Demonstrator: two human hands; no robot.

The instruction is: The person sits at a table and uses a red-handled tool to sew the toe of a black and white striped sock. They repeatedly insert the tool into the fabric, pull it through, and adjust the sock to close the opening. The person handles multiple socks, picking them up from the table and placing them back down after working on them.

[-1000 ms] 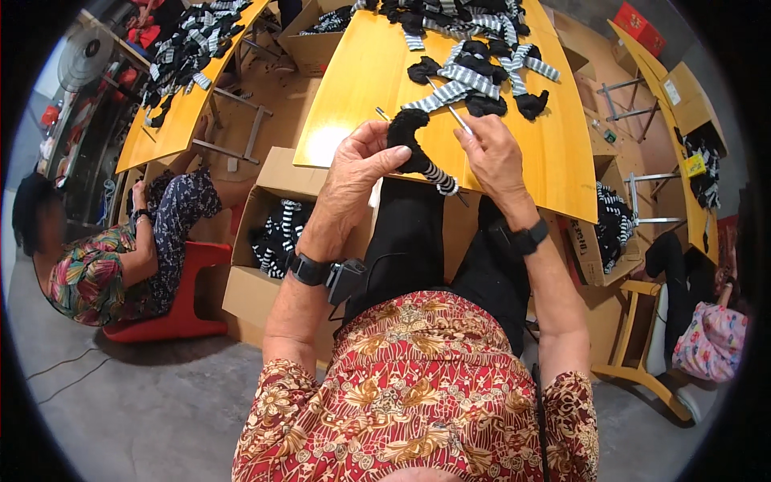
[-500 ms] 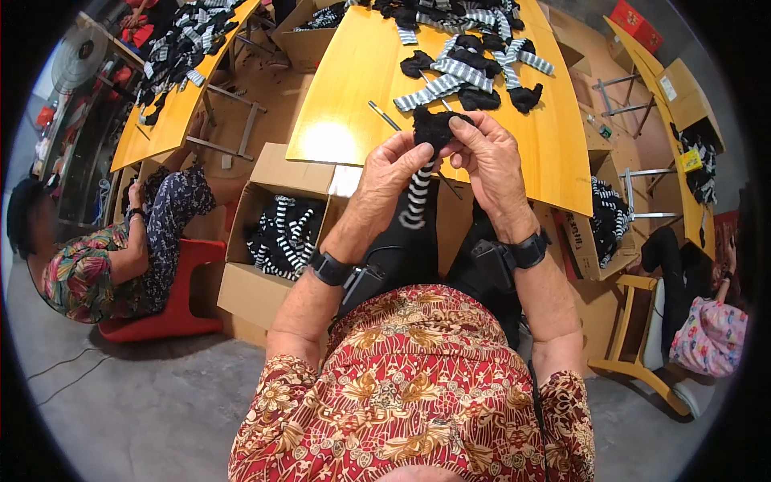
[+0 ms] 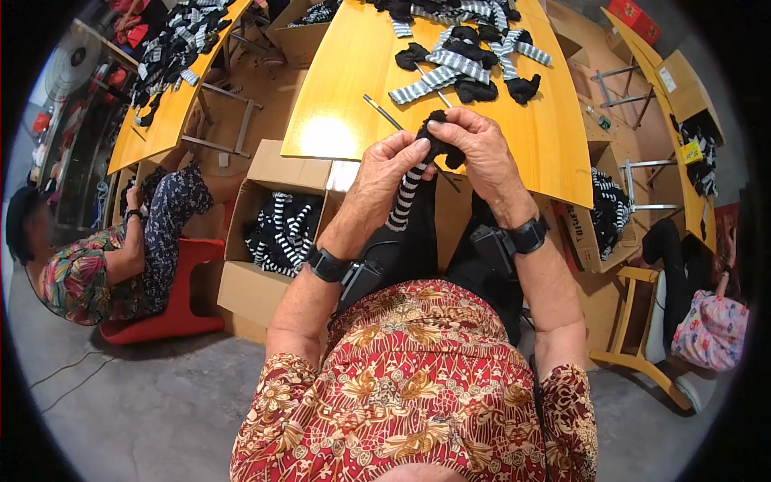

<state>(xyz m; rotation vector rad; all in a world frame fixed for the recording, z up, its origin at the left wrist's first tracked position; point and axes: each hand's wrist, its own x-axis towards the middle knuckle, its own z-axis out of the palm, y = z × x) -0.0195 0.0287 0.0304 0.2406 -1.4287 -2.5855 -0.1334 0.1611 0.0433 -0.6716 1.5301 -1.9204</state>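
In front of me, at the table's near edge, both hands grip a knitted piece with a black fuzzy end [image 3: 434,146] and a black-and-white striped tube [image 3: 404,197] hanging below. My left hand [image 3: 384,169] pinches it where the stripes meet the black part. With thumb and fingers my right hand [image 3: 486,153] holds the black end, which is bent over. A thin dark rod [image 3: 381,111] runs slantwise from above the tabletop down behind my hands; whether a finger touches it is hidden. Farther up the yellow table [image 3: 345,88] lie several black pieces with grey-and-white striped tubes [image 3: 450,76].
An open cardboard box [image 3: 241,283] of striped pieces stands left of my legs, another box [image 3: 582,229] to the right. At the left a person [image 3: 96,265] sits on a red chair [image 3: 181,309]. Someone in pink [image 3: 711,329] sits at the right, near a wooden chair [image 3: 634,365].
The black end has been bent and bunched between my fingers, and my right hand has shifted slightly. The striped tube now hangs straighter, swung a little to the left.
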